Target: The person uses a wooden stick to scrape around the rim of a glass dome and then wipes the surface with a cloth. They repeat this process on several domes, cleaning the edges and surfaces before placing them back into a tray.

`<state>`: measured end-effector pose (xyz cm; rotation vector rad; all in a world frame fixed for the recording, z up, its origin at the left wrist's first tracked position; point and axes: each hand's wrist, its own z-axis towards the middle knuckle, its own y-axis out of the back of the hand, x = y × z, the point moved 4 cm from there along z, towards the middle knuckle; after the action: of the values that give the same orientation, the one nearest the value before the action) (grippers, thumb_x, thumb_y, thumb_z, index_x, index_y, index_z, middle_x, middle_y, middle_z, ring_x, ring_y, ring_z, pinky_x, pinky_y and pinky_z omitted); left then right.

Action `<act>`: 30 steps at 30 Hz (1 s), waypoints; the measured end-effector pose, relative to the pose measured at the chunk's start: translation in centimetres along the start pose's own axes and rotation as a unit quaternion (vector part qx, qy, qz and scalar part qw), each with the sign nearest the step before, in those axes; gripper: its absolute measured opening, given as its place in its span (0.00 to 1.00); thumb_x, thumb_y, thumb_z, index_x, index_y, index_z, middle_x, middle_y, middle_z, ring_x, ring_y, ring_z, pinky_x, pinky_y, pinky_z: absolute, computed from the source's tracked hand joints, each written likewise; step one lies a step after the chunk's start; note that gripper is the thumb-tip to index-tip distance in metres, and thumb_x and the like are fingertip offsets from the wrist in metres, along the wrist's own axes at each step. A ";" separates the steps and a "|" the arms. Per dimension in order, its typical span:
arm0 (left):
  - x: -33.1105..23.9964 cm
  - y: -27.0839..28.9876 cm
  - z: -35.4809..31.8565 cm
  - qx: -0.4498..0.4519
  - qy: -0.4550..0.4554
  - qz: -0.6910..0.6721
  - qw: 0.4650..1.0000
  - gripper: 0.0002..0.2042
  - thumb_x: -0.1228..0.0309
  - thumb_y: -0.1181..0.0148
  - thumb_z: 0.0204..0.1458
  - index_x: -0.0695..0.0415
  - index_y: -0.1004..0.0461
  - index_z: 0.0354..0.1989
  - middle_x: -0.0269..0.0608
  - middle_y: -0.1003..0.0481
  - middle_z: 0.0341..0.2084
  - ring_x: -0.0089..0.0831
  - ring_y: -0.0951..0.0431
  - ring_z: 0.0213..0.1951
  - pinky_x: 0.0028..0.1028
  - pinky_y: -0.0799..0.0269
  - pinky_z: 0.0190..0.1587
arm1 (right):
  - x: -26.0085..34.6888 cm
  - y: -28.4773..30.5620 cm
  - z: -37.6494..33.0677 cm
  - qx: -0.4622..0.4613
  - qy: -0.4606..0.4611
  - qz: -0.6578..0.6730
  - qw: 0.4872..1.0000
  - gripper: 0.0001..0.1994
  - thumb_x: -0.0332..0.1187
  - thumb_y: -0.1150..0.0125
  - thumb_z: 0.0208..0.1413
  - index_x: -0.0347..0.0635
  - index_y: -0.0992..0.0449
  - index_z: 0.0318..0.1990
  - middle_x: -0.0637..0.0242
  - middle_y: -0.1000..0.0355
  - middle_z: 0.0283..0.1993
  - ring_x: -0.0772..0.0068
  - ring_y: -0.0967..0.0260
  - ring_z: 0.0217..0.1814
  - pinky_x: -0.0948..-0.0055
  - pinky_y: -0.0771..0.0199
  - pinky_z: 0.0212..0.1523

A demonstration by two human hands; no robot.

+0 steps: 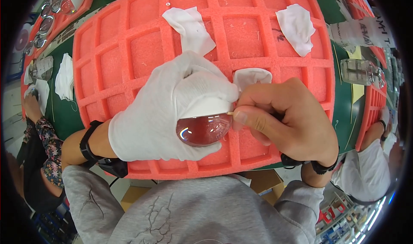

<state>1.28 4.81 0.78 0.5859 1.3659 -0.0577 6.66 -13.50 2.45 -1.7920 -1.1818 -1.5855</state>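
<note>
My left hand (157, 110), in a white glove, is closed around a clear round lens (202, 131). Red foam shows through its lower part, while a flat white area (205, 107) covers the upper part. I cannot tell whether that white is part of the lens or a sheet against it. My bare right hand (279, 119) pinches a thin pale stick (230, 113) between thumb and forefinger. The stick's tip is at the lens's right edge, by the border of the white area. Most of the stick is hidden in my fingers.
Below my hands lies a red foam tray (143, 48) with square pockets. White cloths (297, 28) rest on it, one just beyond my right hand (251, 77). A glass jar (360, 71) stands at right. More lenses (46, 25) sit upper left. Co-workers' arms (32, 107) show at both sides.
</note>
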 end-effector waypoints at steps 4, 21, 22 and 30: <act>0.1 -0.1 0.0 -0.008 0.030 -0.028 0.999 0.34 0.70 0.17 0.30 0.55 0.24 0.51 0.44 0.27 0.50 0.41 0.27 0.52 0.37 0.28 0.52 | 0.5 -0.4 0.0 -0.004 -0.023 -0.006 1.000 0.09 0.27 0.40 0.65 0.33 0.23 0.32 0.71 0.35 0.16 0.84 0.43 0.17 0.76 0.46 0.19; 0.0 0.1 0.1 0.012 -0.037 0.034 0.999 0.33 0.72 0.19 0.31 0.53 0.26 0.52 0.43 0.27 0.49 0.40 0.27 0.52 0.38 0.29 0.53 | 0.3 -0.4 -0.1 0.008 -0.081 0.044 0.996 0.11 0.28 0.43 0.66 0.33 0.25 0.31 0.70 0.36 0.16 0.84 0.43 0.17 0.77 0.45 0.20; 0.0 0.1 0.1 0.012 -0.036 0.033 0.999 0.33 0.72 0.19 0.31 0.53 0.26 0.52 0.43 0.27 0.49 0.40 0.27 0.52 0.38 0.29 0.53 | 0.5 -0.4 0.0 0.005 -0.075 0.029 0.997 0.11 0.28 0.43 0.66 0.33 0.25 0.31 0.70 0.36 0.16 0.84 0.43 0.17 0.77 0.46 0.20; -0.7 -0.2 0.5 0.022 -0.048 0.092 0.994 0.33 0.73 0.20 0.31 0.54 0.26 0.51 0.43 0.27 0.48 0.41 0.27 0.51 0.37 0.29 0.53 | 0.5 -1.0 0.3 -0.095 0.028 -0.087 0.991 0.11 0.28 0.44 0.66 0.33 0.25 0.30 0.70 0.35 0.16 0.83 0.42 0.17 0.76 0.44 0.21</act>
<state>1.55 4.20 1.38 0.7349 1.2149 0.0327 5.95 -12.61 2.71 -1.7860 -1.2260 -1.8930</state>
